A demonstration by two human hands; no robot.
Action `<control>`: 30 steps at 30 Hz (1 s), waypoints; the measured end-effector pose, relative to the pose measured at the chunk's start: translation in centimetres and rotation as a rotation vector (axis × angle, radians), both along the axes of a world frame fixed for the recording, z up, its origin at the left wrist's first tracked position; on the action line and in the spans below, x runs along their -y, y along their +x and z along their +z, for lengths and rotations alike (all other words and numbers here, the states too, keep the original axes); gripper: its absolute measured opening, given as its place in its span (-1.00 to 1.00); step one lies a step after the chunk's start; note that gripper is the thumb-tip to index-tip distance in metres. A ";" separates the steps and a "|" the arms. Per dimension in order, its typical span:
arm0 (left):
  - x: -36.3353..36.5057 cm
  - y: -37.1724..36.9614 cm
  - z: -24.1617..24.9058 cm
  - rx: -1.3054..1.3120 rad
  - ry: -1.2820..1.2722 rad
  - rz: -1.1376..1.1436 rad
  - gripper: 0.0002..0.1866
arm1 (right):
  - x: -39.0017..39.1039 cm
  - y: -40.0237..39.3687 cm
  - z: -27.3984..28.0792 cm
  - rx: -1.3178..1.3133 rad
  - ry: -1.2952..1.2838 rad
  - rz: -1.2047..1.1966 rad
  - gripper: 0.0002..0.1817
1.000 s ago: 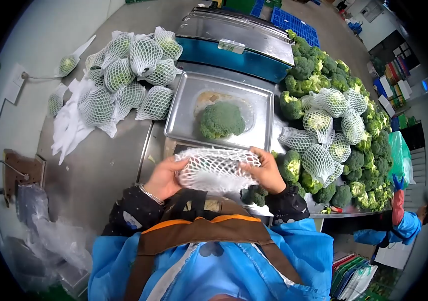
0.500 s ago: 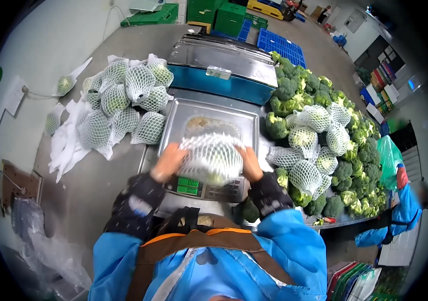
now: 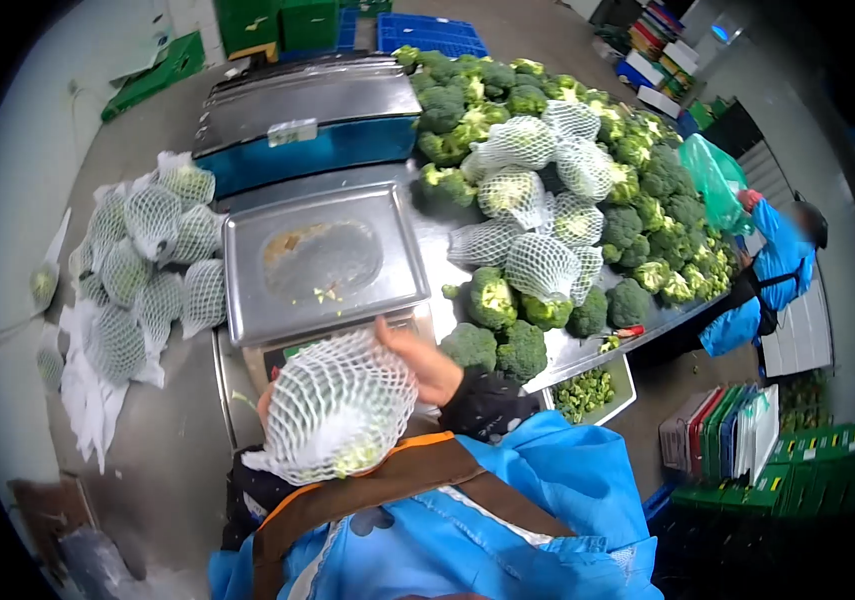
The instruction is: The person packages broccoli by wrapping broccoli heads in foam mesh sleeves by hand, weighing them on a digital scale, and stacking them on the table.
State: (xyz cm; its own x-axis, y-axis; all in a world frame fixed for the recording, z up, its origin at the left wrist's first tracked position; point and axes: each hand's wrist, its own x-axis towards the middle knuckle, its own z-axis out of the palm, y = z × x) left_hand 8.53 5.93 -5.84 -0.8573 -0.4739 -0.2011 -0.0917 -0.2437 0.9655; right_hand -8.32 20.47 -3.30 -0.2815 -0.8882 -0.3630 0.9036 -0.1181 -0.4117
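Note:
Close to my body, a broccoli head in a white foam net [image 3: 342,405] is held between my two hands. My right hand [image 3: 425,366] grips its right side, thumb raised along the net. Only a sliver of my left hand [image 3: 263,408] shows at the left side, the rest covered by the netted broccoli. Just beyond is a weighing scale with a steel pan [image 3: 322,265], bearing a brown stain and a few green scraps. The netted broccoli partly covers the scale's display.
Left of the scale lie several netted broccoli heads [image 3: 127,270] and empty white nets [image 3: 92,385]. Bare broccoli heads [image 3: 662,175] and more netted ones [image 3: 537,265] cover the right side. A blue-fronted machine [image 3: 307,150] stands behind. At right, a co-worker [image 3: 782,255] holds a green bag [image 3: 715,185].
The netted broccoli has come off the space above the scale, toward my body and slightly left, and is now tilted. The view has turned right, revealing a bin of green scraps.

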 end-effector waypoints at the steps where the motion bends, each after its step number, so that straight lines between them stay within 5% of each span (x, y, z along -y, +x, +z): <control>1: 0.1 -0.8 0.3 -0.017 0.043 0.000 -0.48 | -0.5 0.8 -1.3 0.130 -0.095 0.089 -0.40; 2: 0.3 -0.8 0.4 -0.026 0.106 -0.009 -0.48 | -0.7 1.5 -4.1 0.247 -0.109 0.091 -0.44; 3: 0.2 -1.4 0.7 -0.046 0.166 -0.012 -0.47 | -1.5 1.5 -3.7 0.006 -0.340 0.263 -0.52; 4: 0.3 -1.5 0.8 -0.058 0.233 -0.014 -0.47 | -2.3 1.5 -1.2 0.015 -0.099 0.264 -0.52; 6: 0.3 -1.8 1.0 -0.072 0.378 -0.025 -0.46 | -3.1 1.0 0.4 -0.411 -0.463 0.390 -0.37; 7: 0.4 -1.6 0.9 -0.077 0.449 -0.028 -0.46 | -3.7 0.6 -0.5 -0.367 -0.417 0.499 -0.33; 12: 0.1 -2.3 1.6 -0.130 0.719 -0.019 -0.44 | -4.9 2.8 1.8 0.000 -0.368 0.212 -0.17; 13: 0.1 -2.6 1.7 -0.139 0.775 -0.010 -0.44 | -4.8 2.0 -0.4 -0.008 -0.573 0.415 -0.18; 16: 0.1 -3.5 2.4 -0.175 1.012 0.028 -0.42 | -4.6 1.8 -0.7 -0.239 -0.319 0.506 -0.37; 19: 0.6 -5.0 3.5 -0.256 1.432 0.163 -0.41 | -3.8 0.2 -0.5 -0.706 0.132 0.125 -0.47; 20: 0.8 -5.7 5.0 -0.183 0.889 -0.117 -0.43 | -4.0 -0.4 -2.1 -0.947 0.184 -0.089 -0.36; 21: 0.2 -7.0 6.3 -0.126 0.858 -0.073 -0.48 | -4.5 -1.3 -0.6 -0.827 0.323 -0.084 -0.26; 22: -0.7 -8.6 7.2 -0.073 0.824 -0.031 -0.53 | -4.3 -2.5 -3.5 -0.602 0.055 -0.213 -0.26; 23: -1.8 -10.2 7.0 -0.080 0.790 -0.047 -0.59 | -4.6 -2.1 0.5 -0.023 -0.328 -0.328 -0.22; 24: -2.7 -11.7 6.4 -0.091 0.758 -0.061 -0.65 | -4.3 -2.4 0.9 0.134 -0.472 -0.321 -0.31; 26: -3.7 -14.5 6.3 -0.208 0.568 -0.121 -0.71 | -4.1 -4.7 -0.8 0.080 -0.254 -0.525 -0.38; 30: -3.1 -13.8 6.2 -0.220 0.445 -0.082 -0.92 | -4.9 -12.0 -0.5 0.004 -0.245 -0.514 -0.39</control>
State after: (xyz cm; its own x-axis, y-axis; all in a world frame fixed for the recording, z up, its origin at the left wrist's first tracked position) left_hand -5.26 9.03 0.37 -0.9328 -0.3127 -0.1791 0.0661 -0.6369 0.7681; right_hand -20.33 25.40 -3.75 -0.6990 -0.6956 -0.1659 0.7062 -0.6348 -0.3135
